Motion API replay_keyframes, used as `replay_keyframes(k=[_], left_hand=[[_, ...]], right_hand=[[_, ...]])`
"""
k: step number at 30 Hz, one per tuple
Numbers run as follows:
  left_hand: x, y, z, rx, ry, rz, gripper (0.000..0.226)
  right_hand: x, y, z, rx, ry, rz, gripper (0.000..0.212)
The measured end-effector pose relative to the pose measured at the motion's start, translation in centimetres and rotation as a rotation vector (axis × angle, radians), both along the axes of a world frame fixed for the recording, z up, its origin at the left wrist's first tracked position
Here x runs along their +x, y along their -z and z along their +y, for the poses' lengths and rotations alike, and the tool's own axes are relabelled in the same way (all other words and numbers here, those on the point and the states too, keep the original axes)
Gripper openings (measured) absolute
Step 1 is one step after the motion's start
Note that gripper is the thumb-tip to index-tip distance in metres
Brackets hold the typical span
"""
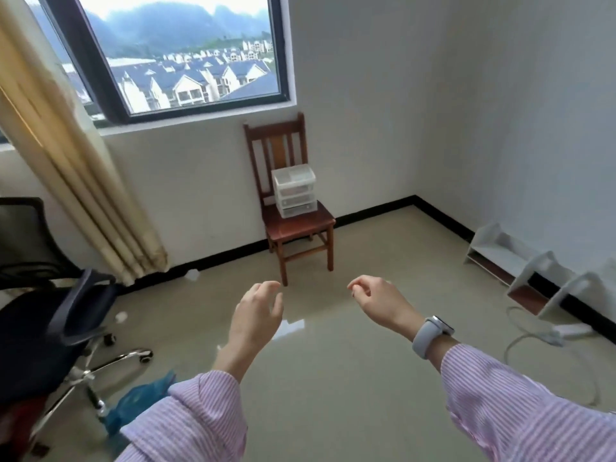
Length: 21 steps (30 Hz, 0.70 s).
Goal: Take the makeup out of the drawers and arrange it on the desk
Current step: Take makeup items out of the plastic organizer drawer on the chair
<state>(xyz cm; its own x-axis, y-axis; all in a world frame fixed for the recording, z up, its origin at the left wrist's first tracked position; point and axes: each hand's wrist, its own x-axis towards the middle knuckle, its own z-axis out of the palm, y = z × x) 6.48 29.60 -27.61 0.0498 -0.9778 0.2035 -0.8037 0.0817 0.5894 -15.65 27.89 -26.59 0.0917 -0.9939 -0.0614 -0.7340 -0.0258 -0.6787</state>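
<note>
Ahead, I see small clear drawer unit (pixel 294 191) on seat of wooden chair (pixel 293 208), against wall under window (pixel 173 51). Drawers look closed; contents too blurred to tell. Left hand (pixel 256 311) raised, fingers loosely curled, holding nothing. Right hand (pixel 373 296) likewise empty, relaxed, watch (pixel 430 335) on wrist. Both well short of chair, over floor (pixel 333 378).

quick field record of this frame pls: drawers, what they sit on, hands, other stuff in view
drawers: white plastic drawer unit, all shut, contents unclear
support: wooden chair by the wall under the window
left hand: raised, empty, fingers loosely curled
right hand: raised, empty, watch on wrist
desk: not in view
other: office chair at left, curtain, white shelf on floor at right
</note>
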Motion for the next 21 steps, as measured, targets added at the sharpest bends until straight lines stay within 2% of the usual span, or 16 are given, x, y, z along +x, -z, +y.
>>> replay_keyframes(k=[4, 9, 15, 21], left_hand=[[-1.4, -1.9, -12.5, 0.022, -0.019, -0.013, 0.027], [-0.4, -2.2, -23.5, 0.025, -0.104, 0.027, 0.029], [2.5, 2.0, -36.5, 0.091, -0.198, 0.078, 0.028], [4.1, 7.4, -52.7, 0.195, -0.189, 0.122, 0.028]], right_hand=[[-1.2, -0.7, -12.8, 0.018, 0.011, -0.001, 0.026], [-0.3, -1.0, -26.2, 0.045, -0.034, 0.011, 0.027], [1.7, 3.3, -40.6, 0.107, -0.048, -0.045, 0.025], [3.2, 9.0, -56.0, 0.216, 0.137, -0.178, 0.023]])
